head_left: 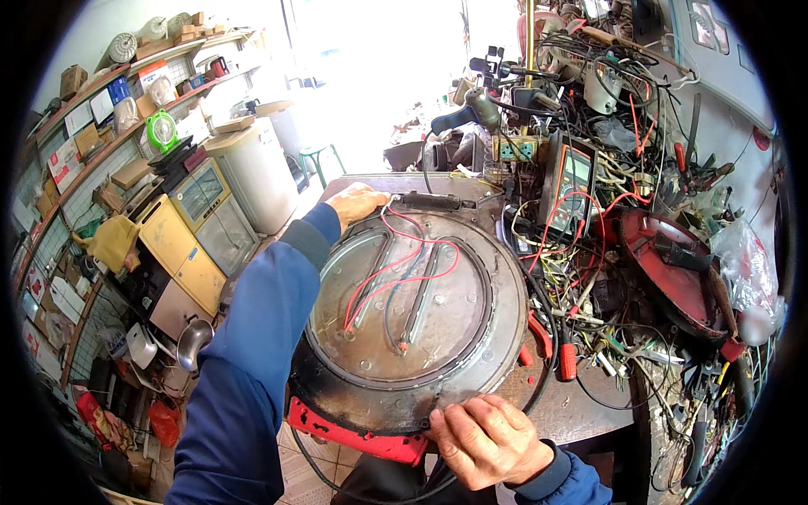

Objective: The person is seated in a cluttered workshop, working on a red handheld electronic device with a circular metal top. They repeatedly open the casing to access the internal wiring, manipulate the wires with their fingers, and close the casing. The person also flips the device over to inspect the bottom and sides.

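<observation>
At metal disc (438, 316): left hand (358, 204), grip unclear; right hand (488, 439) on rim.

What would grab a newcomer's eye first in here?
Most likely the big metal disc, centre, with red wires looping across it. The left hand is at its far edge, the right hand at its near edge. Next, perhaps, the cable tangle on the right and the green fan at upper left.

The left sleeve (257, 349) partly hides the metal disc (459, 316).
</observation>
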The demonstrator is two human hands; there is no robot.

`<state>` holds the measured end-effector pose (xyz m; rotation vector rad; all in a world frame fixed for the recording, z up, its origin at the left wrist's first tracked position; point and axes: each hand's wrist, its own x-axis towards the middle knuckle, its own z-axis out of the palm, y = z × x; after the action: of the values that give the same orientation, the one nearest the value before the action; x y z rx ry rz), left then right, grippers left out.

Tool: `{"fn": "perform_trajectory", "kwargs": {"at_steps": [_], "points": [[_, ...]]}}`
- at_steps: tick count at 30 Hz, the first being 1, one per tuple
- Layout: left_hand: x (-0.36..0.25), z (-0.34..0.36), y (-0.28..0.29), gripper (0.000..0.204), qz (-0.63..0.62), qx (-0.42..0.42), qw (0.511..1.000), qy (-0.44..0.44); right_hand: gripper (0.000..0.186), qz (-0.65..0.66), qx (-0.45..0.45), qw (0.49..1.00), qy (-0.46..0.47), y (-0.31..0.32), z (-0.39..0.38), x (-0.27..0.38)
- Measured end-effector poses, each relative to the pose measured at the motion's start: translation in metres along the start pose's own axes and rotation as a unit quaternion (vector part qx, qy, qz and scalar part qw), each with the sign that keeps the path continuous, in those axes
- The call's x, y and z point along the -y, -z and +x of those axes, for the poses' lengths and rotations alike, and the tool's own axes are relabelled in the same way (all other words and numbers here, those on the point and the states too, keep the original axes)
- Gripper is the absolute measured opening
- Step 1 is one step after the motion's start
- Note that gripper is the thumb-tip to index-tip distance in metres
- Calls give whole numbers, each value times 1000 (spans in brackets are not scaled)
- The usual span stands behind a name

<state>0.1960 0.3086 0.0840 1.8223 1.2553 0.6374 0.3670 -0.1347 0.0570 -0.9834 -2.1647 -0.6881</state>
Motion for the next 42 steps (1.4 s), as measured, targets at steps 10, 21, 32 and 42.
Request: {"fn": "perform_trajectory", "kwargs": {"at_steps": [10,21,32,42], "points": [[-21,2,-10,27,-75,34,997,7,32,-4,21,1000,-14,4,3,-2],[-42,-8,-21,38,73,-4,997,-14,38,36,-24,999,-21,11,2,-3],[-42,7,-22,79,-36,184,982,-14,36,40,-16,999,-30,12,2,-6],[-40,12,-26,87,6,162,986,-40,32,50,-31,998,-3,10,3,-11]]}}
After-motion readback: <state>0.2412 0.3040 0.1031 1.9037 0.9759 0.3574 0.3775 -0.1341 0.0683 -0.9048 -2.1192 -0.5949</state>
